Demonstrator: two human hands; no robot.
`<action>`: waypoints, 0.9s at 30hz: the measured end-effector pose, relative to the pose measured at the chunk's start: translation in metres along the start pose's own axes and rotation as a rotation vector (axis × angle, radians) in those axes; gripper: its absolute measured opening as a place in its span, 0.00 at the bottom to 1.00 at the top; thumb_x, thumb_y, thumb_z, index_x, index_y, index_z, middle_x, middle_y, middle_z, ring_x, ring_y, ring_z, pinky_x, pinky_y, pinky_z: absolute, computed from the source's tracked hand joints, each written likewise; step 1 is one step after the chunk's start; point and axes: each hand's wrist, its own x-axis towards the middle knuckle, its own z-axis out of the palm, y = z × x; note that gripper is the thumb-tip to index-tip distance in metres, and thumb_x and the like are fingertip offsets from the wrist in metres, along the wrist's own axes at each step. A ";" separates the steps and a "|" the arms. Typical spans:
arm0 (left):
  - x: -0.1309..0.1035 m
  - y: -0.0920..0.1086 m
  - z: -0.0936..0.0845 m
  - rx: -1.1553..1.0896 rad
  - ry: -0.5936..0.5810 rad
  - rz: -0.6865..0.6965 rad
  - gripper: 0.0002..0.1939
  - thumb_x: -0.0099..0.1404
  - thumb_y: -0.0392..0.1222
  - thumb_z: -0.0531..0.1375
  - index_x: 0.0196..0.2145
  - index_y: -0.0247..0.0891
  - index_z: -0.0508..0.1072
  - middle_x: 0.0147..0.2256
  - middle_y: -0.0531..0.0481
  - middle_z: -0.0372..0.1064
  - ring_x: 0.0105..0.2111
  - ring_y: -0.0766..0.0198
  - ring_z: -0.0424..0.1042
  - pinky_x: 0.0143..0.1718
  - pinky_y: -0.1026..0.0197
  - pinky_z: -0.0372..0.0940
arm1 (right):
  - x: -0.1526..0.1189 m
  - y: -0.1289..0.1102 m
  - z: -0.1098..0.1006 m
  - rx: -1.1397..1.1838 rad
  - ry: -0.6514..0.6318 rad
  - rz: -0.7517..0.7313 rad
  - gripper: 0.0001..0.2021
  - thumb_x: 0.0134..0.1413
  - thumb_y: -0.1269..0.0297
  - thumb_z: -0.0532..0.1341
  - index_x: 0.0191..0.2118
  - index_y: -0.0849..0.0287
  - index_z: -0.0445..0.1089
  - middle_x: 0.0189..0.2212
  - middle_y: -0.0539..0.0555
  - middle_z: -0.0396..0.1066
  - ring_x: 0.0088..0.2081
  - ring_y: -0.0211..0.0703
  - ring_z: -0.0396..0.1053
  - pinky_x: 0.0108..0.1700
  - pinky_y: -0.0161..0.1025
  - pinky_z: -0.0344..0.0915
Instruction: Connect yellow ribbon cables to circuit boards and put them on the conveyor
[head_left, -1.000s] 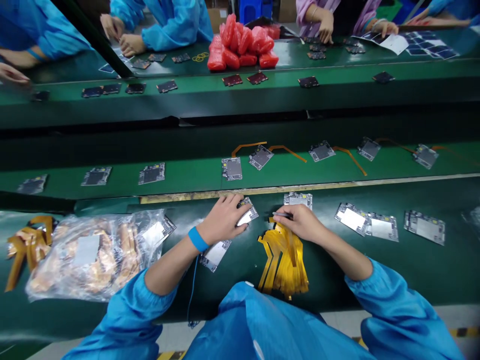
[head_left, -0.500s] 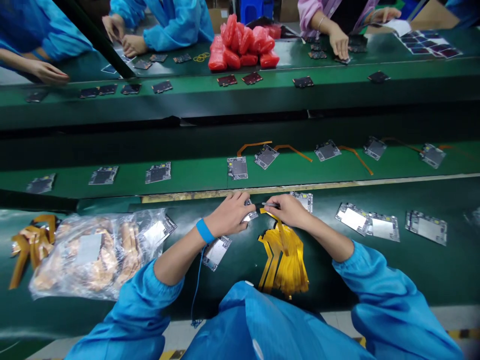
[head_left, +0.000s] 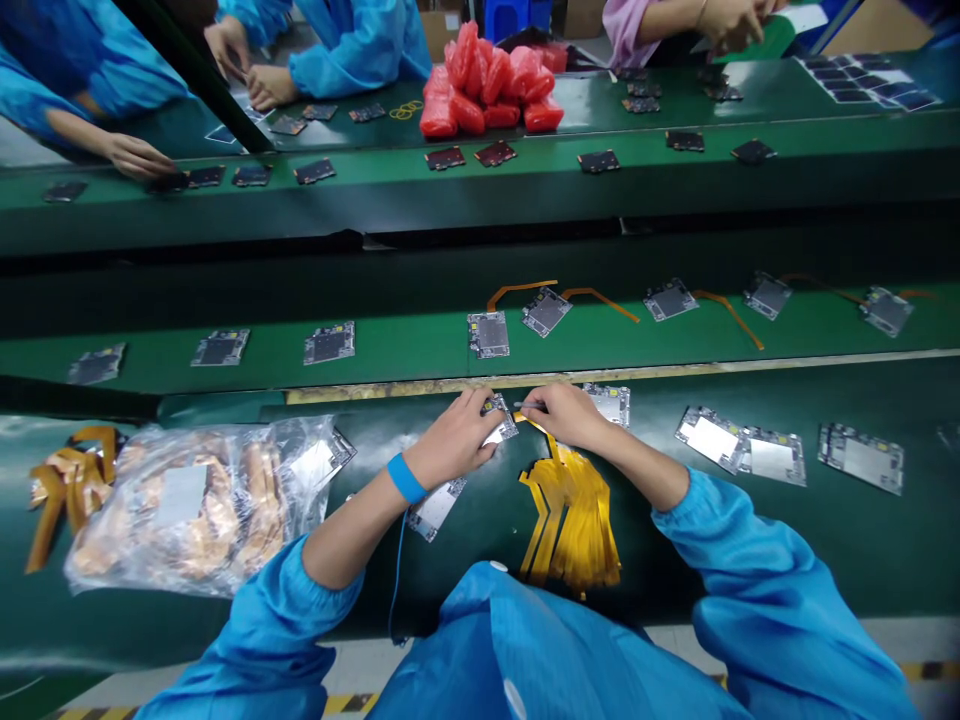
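My left hand [head_left: 459,432] is closed on a small circuit board [head_left: 499,418], pressing it to the green bench; the fingers cover part of it. Close to the board's right edge, my right hand [head_left: 568,412] pinches a slim grey-tipped tool [head_left: 532,406], whose exact kind I cannot make out. An orange flat flex cable [head_left: 523,419] has its end beside the board, under the tool, and runs down towards a fanned bundle of flex cables [head_left: 577,520]. Another circuit board [head_left: 437,508] lies below my left wrist, and one more board [head_left: 611,403] lies behind my right hand.
At left sit a clear plastic bag [head_left: 202,510] of flex cables and loose cables [head_left: 75,480]. Several boards [head_left: 861,458] lie at right. Beyond, a green belt [head_left: 412,345] carries boards, some with cables. Red wrapped bundles [head_left: 491,85] stand near co-workers' hands [head_left: 139,157].
My right hand has shifted slightly left with the tool. Boards on the near belt have moved right, those on the far belt left. A co-worker's hand at left reaches a board; another's has lifted away.
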 end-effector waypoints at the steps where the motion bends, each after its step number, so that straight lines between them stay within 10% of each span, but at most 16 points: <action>1: 0.000 0.000 0.000 0.001 0.000 -0.006 0.13 0.66 0.33 0.61 0.49 0.35 0.73 0.57 0.33 0.62 0.56 0.43 0.63 0.57 0.40 0.66 | 0.000 0.000 0.000 -0.001 0.000 -0.004 0.10 0.64 0.62 0.62 0.42 0.52 0.83 0.35 0.52 0.82 0.37 0.45 0.75 0.33 0.36 0.53; 27: -0.003 0.001 0.000 0.004 -0.010 0.005 0.15 0.68 0.33 0.59 0.52 0.36 0.74 0.57 0.33 0.61 0.56 0.43 0.62 0.57 0.39 0.66 | 0.009 -0.015 -0.013 -0.120 -0.093 -0.019 0.10 0.66 0.62 0.62 0.41 0.52 0.83 0.39 0.54 0.82 0.43 0.48 0.77 0.37 0.37 0.59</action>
